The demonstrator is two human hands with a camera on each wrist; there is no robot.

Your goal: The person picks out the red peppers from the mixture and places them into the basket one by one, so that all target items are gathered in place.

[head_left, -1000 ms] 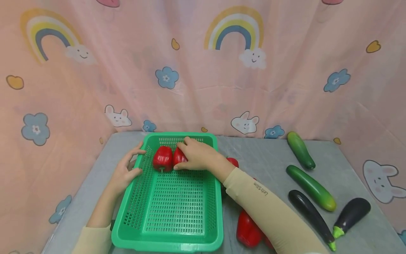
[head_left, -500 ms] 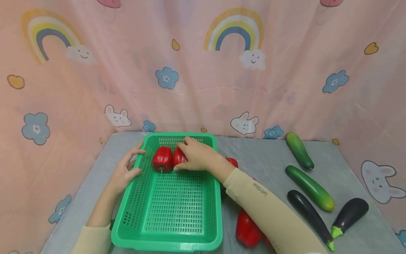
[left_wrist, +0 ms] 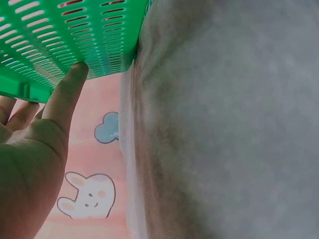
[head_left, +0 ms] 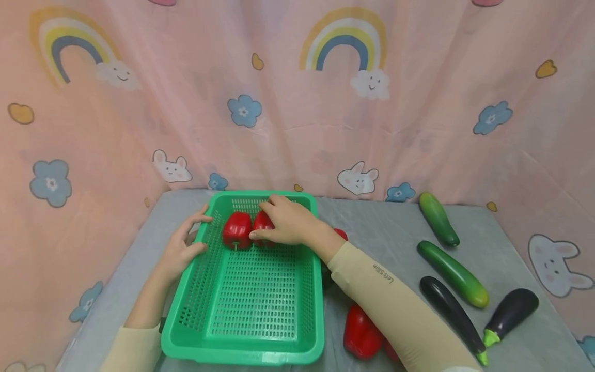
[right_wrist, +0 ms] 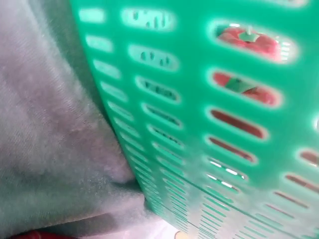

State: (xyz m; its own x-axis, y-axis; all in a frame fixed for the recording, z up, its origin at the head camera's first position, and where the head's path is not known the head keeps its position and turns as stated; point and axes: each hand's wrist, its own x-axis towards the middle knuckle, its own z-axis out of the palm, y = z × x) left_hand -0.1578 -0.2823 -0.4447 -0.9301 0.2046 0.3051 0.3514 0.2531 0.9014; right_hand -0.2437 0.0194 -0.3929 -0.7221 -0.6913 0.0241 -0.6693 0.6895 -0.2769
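Remote feed | I watch the right hand (head_left: 285, 222) grip a red pepper (head_left: 262, 222) beside a second pepper (head_left: 237, 230) at the far end of the green basket (head_left: 253, 305) | left hand (head_left: 178, 250), apart, rests on its rim (head_left: 246, 356) | grip unchanged this past second; placing looks unfinished

A pale pink printed curtain (head_left: 195, 98) hangs in soft vertical folds along the back and both sides. Its pattern shows two rainbows (head_left: 344, 26), each with a smiling cloud (head_left: 372, 85) at its right foot, plus blue flowers (head_left: 245, 111), white rabbit faces (head_left: 358, 180) and small yellow hearts (head_left: 546, 69). A table covered in mottled grey cloth (head_left: 381, 227) meets the curtain at the rear. Light falls softly, tinting the left side of the curtain warmer, toward peach.
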